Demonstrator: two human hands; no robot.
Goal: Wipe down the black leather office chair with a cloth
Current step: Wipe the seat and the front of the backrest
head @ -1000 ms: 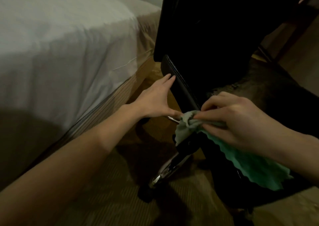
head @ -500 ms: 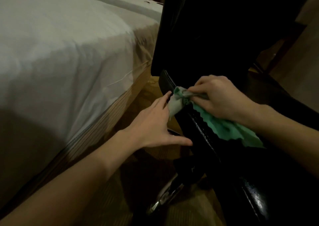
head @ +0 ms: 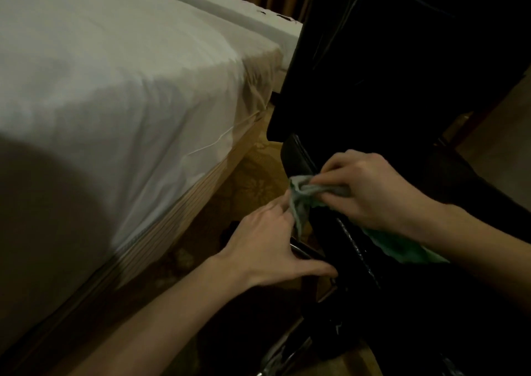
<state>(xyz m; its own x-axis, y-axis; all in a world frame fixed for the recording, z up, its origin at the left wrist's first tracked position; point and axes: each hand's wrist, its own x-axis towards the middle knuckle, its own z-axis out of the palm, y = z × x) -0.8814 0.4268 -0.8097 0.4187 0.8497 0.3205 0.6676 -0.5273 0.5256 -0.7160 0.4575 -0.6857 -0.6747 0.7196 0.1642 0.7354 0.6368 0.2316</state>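
Observation:
The black leather office chair [head: 388,74] fills the right side, its tall back upright and its seat edge running down toward me. My right hand [head: 370,191] is closed on a bunched green cloth [head: 301,200] and presses it on the seat's left edge, near the back. More of the cloth [head: 408,249] trails under my right wrist. My left hand [head: 267,246] rests with spread fingers against the seat's left side, just below the cloth, thumb reaching under the seat.
A bed with a white sheet [head: 115,102] stands close on the left, its wooden base [head: 184,217] bordering a narrow strip of patterned carpet [head: 253,186]. A chrome chair leg [head: 284,352] shows at the bottom. Curtains hang beyond the bed.
My right hand has slid the cloth up along the seat edge toward the chair back. My left hand has shifted lower along the seat's side.

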